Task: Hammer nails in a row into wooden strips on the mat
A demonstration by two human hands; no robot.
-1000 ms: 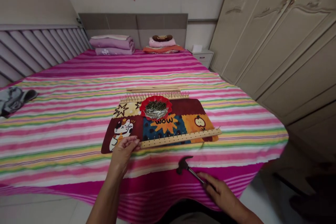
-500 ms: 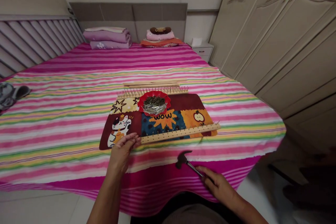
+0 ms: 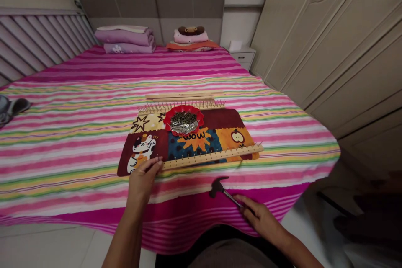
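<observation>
My left hand (image 3: 143, 176) rests at the left end of a long wooden strip (image 3: 213, 155) studded with small nails, its fingers curled against the strip's tip. The strip lies along the near edge of a colourful cartoon mat (image 3: 188, 140) on the striped bed. My right hand (image 3: 259, 217) is closed on the handle of a small hammer (image 3: 220, 186), whose dark head rests on the bedcover. A red dish (image 3: 184, 119) full of metal nails sits on the mat. Behind it lies a second nailed strip (image 3: 182, 106) with plain slats.
The pink striped bedcover (image 3: 78, 134) spans the view. Folded purple blankets (image 3: 125, 37) and a pillow stack (image 3: 191, 42) lie at the headboard. A cream wardrobe (image 3: 329, 37) stands on the right, a white nightstand (image 3: 243, 58) beside the bed. Grey slippers (image 3: 12, 109) lie far left.
The view has tilted and drifted slightly; the mat and strips sit a little higher in frame. My left hand's fingers have slid onto the strip's left end. The hammer stays on the bedcover.
</observation>
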